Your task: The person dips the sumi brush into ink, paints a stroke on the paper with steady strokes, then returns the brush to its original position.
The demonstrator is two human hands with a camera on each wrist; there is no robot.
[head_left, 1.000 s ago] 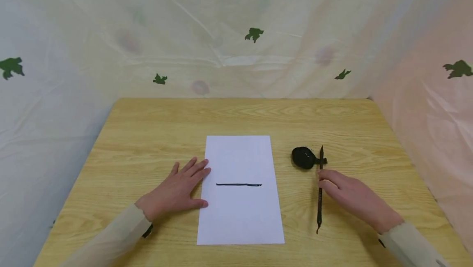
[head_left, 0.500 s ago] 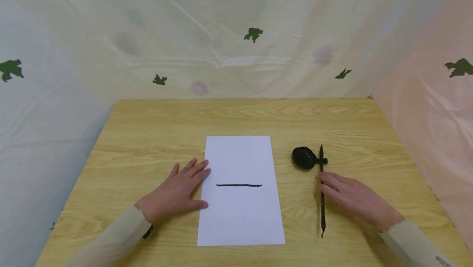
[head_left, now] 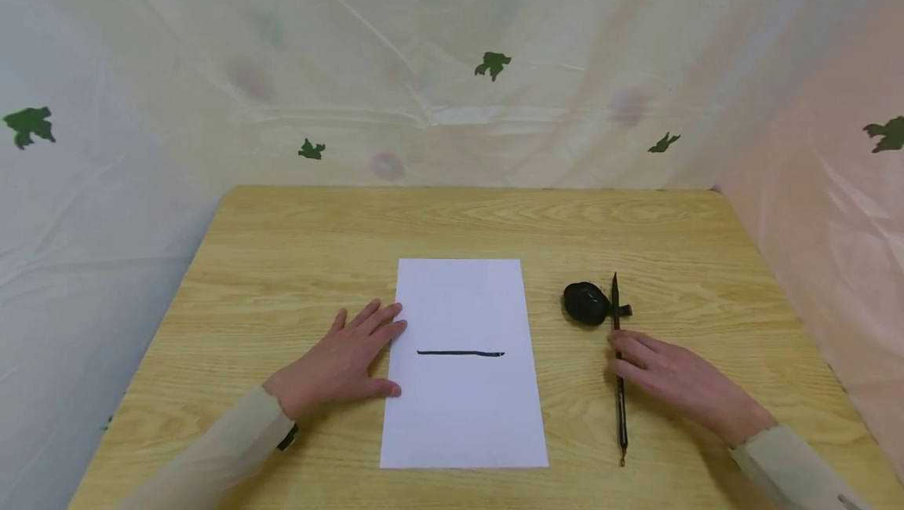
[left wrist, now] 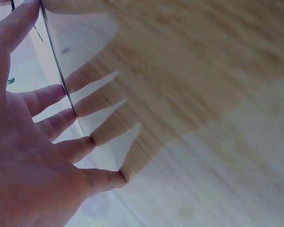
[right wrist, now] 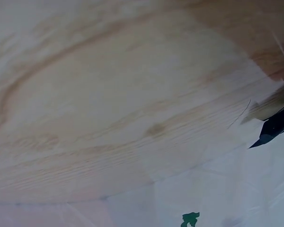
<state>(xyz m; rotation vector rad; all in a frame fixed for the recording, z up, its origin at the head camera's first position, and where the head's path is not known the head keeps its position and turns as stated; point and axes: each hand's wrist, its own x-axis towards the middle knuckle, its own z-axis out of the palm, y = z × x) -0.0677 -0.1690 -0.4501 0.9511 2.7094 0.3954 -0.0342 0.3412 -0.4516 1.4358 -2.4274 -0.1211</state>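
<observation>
A white sheet of paper (head_left: 462,416) lies on the table with one black horizontal ink stroke (head_left: 459,353) across it. My left hand (head_left: 339,365) is spread flat, its fingertips and thumb resting on the paper's left edge; the left wrist view shows those fingers apart. To the right, my right hand (head_left: 681,384) pinches a dark writing brush (head_left: 621,412) around mid-handle. The brush's pointed tip aims away from me and crosses the short stub of a rounded black ink dish (head_left: 585,304). In the right wrist view only the brush tip (right wrist: 272,130) shows at the right edge.
The wooden table (head_left: 318,235) ends at a pale curtain (head_left: 395,63) with green leaf-like marks. More curtain hangs along both sides. The ink dish stands between the paper and the brush.
The brush's rear end has swung right and towards me, while its tip stays over the dish's stub. The right hand has shifted slightly; the left hand keeps its place on the paper.
</observation>
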